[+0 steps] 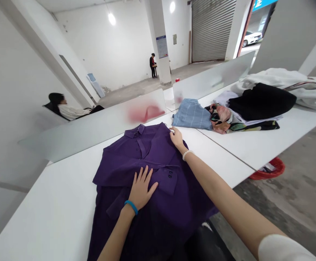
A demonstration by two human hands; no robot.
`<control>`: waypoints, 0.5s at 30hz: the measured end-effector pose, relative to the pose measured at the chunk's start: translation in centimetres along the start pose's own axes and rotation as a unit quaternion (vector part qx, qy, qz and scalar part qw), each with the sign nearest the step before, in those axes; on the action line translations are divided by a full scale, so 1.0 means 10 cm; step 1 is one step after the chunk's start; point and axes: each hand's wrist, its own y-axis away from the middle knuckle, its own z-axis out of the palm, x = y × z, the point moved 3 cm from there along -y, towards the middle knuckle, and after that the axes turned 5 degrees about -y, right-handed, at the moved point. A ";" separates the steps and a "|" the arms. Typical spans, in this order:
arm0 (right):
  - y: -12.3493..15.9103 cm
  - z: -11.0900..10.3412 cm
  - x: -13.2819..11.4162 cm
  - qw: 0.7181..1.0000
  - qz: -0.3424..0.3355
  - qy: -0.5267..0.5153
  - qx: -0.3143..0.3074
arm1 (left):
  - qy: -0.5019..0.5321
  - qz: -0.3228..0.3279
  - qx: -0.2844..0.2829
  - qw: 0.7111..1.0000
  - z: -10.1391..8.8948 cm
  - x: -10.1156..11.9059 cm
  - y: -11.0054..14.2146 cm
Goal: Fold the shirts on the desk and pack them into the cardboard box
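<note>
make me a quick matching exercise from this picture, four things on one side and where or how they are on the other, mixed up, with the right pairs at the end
Things
1. left hand
2. right hand
3. red basket
4. blue checked cloth

Places and states
A. lower than the top of the white table
B. at the shoulder edge of the purple shirt, fingers bent
C. beside the floral cloth
D. palm down on the purple shirt, fingers spread

Pairs: 1-D, 2-B, 3-A, 4-C
</note>
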 end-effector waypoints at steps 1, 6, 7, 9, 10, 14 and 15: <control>0.03 -0.06 0.02 0.999 0.011 -0.038 0.011 | 0.002 -0.002 -0.001 1.000 -0.01 0.00 0.00; 0.33 -0.30 0.13 0.975 0.063 -0.212 -0.002 | 0.021 -0.004 -0.015 1.000 -0.03 0.01 -0.02; 0.43 -0.36 0.14 0.967 0.074 -0.242 -0.014 | 0.028 -0.001 -0.019 0.999 -0.03 0.01 -0.03; 0.64 -0.50 0.15 0.950 0.093 -0.296 -0.039 | 0.039 0.000 -0.016 0.999 -0.05 0.01 -0.03; 0.77 -0.59 0.14 0.941 0.101 -0.318 -0.051 | 0.043 -0.003 -0.006 0.999 -0.07 -0.01 -0.02; 1.47 -1.13 0.09 0.911 0.123 -0.382 -0.093 | 0.094 -0.046 0.092 0.990 -0.32 -0.17 0.35; 1.70 -1.29 0.08 0.902 0.131 -0.397 -0.106 | 0.119 -0.070 0.125 0.983 -0.42 -0.24 0.54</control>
